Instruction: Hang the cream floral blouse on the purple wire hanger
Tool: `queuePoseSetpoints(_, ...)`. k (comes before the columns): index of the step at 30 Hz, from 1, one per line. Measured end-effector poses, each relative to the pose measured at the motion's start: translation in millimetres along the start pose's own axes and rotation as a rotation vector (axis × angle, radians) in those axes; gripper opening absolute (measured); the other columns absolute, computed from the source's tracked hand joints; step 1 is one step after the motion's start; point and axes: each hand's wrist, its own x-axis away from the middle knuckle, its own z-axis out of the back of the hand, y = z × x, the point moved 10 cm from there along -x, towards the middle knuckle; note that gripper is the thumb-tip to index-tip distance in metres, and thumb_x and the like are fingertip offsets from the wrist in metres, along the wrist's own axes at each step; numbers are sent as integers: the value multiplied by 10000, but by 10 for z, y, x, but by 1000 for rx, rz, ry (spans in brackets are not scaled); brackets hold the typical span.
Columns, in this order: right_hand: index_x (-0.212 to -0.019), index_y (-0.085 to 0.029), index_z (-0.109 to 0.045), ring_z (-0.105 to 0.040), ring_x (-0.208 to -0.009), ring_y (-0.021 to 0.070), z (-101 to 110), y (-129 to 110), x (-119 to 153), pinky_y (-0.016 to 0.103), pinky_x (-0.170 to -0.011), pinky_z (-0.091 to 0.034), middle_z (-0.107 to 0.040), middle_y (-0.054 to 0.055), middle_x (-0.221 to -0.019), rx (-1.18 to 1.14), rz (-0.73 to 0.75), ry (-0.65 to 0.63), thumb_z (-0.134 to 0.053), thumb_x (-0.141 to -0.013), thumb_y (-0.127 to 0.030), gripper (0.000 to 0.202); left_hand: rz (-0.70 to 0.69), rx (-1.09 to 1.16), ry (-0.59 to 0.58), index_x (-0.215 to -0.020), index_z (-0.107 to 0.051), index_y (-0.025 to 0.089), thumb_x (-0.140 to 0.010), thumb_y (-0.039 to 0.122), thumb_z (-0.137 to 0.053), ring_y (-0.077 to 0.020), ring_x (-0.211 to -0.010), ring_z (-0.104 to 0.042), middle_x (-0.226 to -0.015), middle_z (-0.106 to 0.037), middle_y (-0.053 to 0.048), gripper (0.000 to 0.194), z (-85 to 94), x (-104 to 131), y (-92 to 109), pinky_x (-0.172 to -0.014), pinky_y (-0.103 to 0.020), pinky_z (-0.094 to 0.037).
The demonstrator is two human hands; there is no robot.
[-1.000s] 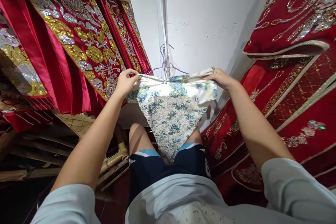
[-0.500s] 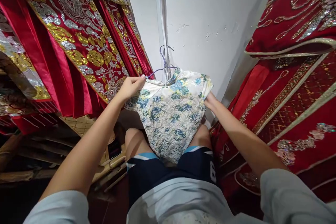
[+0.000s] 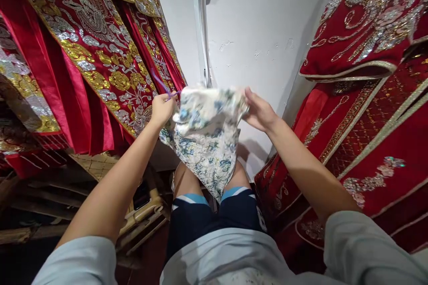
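Observation:
A white garment with a blue and green floral pattern (image 3: 209, 142) hangs in front of my knees, its upper part folded over and blurred. My left hand (image 3: 163, 109) is closed at the garment's left shoulder, around a purple hanger (image 3: 161, 81) that tilts up to the left. At the garment's upper right edge is my right hand (image 3: 259, 110), its fingertips closed against the blurred cloth.
Red costumes with gold and silver sequins (image 3: 120, 75) hang on the left. More beaded red dresses (image 3: 351, 133) hang on the right. A white wall (image 3: 250, 22) with a vertical metal pole (image 3: 202, 26) stands ahead. Bamboo furniture (image 3: 143, 213) is at the lower left.
The hanger has moved left out of the collar area into my left hand. My right hand has come out of the sleeve to the outer edge. The garment's top has folded over.

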Motion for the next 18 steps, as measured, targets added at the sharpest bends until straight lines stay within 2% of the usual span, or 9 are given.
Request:
queuePoseSetpoints(2,-1002,-187,-741,-689,-1059,265,-565,-41,261,429,-925,-560,-754,93,-1003,95,-75,-343,-518,-889,-731,599,1,190,89,-479,-381,217,-858,438,-676,-107,-468,-297,-481,-347,40,528,33,136,29,-489,-265,-253)
queuePoseSetpoints(3,-1007,-181,-751,-690,-1049,261,-698,-36,344,422,-933,-551,-755,98,-1018,157,-75,-400,-548,-897,-693,562,-7,273,115,-479,-380,219,-877,482,-647,-108,-462,-310,-488,-368,33,547,22,230,73,-484,-266,-271)
queuePoseSetpoints(4,-1025,-181,-754,-685,-1056,255,-731,-17,364,416,-952,-536,-752,99,-1050,233,-48,-376,-589,-904,-635,498,-17,334,125,-480,-388,218,-901,536,-597,-111,-460,-341,-503,-401,20,567,-9,333,135,-485,-267,-303)
queuePoseSetpoints(6,-1119,-202,-735,-648,-1127,250,-567,48,284,420,-1012,-488,-722,94,-1171,410,51,-145,-652,-904,-519,392,-16,464,98,-480,-406,214,-927,638,-491,-121,-483,-436,-544,-464,-6,621,-118,549,278,-514,-270,-386)
queuePoseSetpoints(8,-1235,-227,-683,-598,-1199,254,-376,200,215,435,-1048,-448,-666,92,-1292,534,107,52,-662,-902,-474,415,22,579,-18,-476,-387,211,-905,719,-457,-133,-536,-522,-561,-470,-13,669,-296,757,432,-576,-270,-461)
queuePoseSetpoints(10,-1274,-230,-650,-605,-1160,247,-305,433,191,424,-1013,-461,-661,87,-1285,561,74,77,-634,-918,-465,427,56,679,-182,-481,-369,205,-855,752,-524,-142,-588,-567,-567,-462,-10,680,-474,951,603,-631,-271,-502)
queuePoseSetpoints(12,-1180,-212,-676,-645,-977,216,-277,621,254,370,-890,-502,-708,65,-1110,525,-4,49,-622,-923,-465,365,57,710,-295,-488,-358,203,-824,747,-583,-142,-600,-571,-569,-460,-7,678,-550,1095,743,-651,-278,-519)
queuePoseSetpoints(15,-940,-189,-706,-601,-734,171,-205,697,493,297,-694,-480,-686,29,-840,430,-103,80,-636,-898,-505,326,42,652,-289,-490,-323,207,-844,731,-573,-133,-562,-533,-546,-429,2,680,-476,1160,776,-626,-288,-509)
queuePoseSetpoints(18,-859,-183,-727,-591,-717,184,-148,695,762,288,-638,-455,-684,41,-800,314,-185,129,-643,-872,-562,388,54,519,-247,-541,-364,212,-897,706,-505,-143,-571,-538,-545,-419,8,625,-413,1167,648,-598,-283,-476)
